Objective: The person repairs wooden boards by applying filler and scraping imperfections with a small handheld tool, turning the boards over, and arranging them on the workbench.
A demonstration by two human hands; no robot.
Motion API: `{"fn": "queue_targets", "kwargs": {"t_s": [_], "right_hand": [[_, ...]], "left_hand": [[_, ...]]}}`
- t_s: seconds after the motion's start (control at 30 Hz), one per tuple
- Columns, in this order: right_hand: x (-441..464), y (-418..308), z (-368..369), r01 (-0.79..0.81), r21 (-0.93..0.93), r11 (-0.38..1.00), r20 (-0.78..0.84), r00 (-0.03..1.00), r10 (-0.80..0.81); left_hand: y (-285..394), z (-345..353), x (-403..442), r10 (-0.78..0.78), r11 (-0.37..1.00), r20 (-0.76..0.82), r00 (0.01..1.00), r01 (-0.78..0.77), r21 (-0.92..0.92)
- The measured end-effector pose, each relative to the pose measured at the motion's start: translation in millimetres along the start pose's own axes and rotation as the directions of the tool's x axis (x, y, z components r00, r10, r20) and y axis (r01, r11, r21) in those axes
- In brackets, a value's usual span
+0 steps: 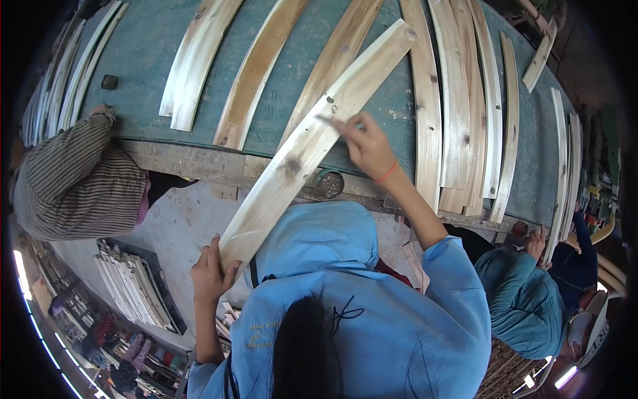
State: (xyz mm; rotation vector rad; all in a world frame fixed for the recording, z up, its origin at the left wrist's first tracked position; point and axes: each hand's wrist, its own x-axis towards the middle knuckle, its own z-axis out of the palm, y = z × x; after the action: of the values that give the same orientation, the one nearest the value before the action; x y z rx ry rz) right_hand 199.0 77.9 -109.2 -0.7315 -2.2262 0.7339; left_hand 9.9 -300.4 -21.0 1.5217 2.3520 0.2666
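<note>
Your L hand (210, 271) pinched knotty plank (272, 189) at near end; R hand (371, 151), pinch unclear, prob. worked mid-plank knots (330, 100); next needed steadiness.

Our left hand (209, 271) clasps, thumb (232, 270) apart from the fingers (214, 247) — our right hand (369, 147), farther forward, bends its fingers, tips blurred.

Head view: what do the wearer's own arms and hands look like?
The left hand and right hand are ungloved. A thin orange-red band circles the right wrist. The blue right sleeve ends near the elbow; the left sleeve is blue too.
</note>
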Motion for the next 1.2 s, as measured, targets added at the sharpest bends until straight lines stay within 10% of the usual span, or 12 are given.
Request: {"fn": "queue_targets", "kwargs": {"t_s": [0.07,0.17,0.37,0.43,0.63,0.67,0.8,0.9,0.97,1.2], "right_hand": [[6.0,16.4,-0.6,-0.197,0.007,0.98,-0.09,0.976,0.197],[-1.6,2.3,1.0,0.055,-0.006,0.998,-0.039,0.998,-0.055],[2.5,27.1,-6.6,-0.16,-0.158,0.974,-0.122,0.982,0.142],[-4.8,5.7,-8.2,0.212,0.084,0.974,0.165,0.961,-0.223],[7.2,25.7,-10.8,0.014,-0.08,0.997,0.008,1.0,-0.014],[-2.3,20.9,-6.4,0.308,0.076,0.948,0.129,0.94,-0.316],[-6.6,-33.5,-38.5,0.134,0.435,0.891,0.392,0.862,-0.321],[-5.2,-1.8,-42.3,-0.102,0.256,0.961,-0.071,0.99,0.124],[-9.6,14.3,-46.6,-0.392,0.386,0.835,-0.277,0.814,0.51],[-12.7,42.8,-54.7,-0.405,0.073,0.911,-0.208,0.888,0.411]], "left_hand": [[-0.3,2.6,-1.2,-0.007,1.0,0.0,1.0,0.007,0.0],[0.0,3.4,1.5,0.008,1.0,-0.014,1.0,-0.008,0.001],[0.0,5.7,1.3,0.023,1.0,-0.026,0.999,-0.023,0.005],[-0.7,2.6,2.3,0.014,1.0,-0.021,1.0,-0.014,-0.007],[1.9,-1.1,7.7,0.025,1.0,-0.056,0.998,-0.025,-0.009],[-0.3,-2.3,8.1,0.034,0.999,-0.063,0.997,-0.034,-0.006],[-5.0,-8.9,-2.4,-0.119,0.993,-0.02,0.993,0.119,0.021],[5.5,-11.7,7.2,0.004,0.946,-0.209,0.978,0.065,0.319],[3.1,-10.1,8.7,0.161,0.871,-0.355,0.921,0.037,0.49],[-20.0,12.4,-8.5,0.067,0.919,-0.301,0.951,0.059,0.39]]}}
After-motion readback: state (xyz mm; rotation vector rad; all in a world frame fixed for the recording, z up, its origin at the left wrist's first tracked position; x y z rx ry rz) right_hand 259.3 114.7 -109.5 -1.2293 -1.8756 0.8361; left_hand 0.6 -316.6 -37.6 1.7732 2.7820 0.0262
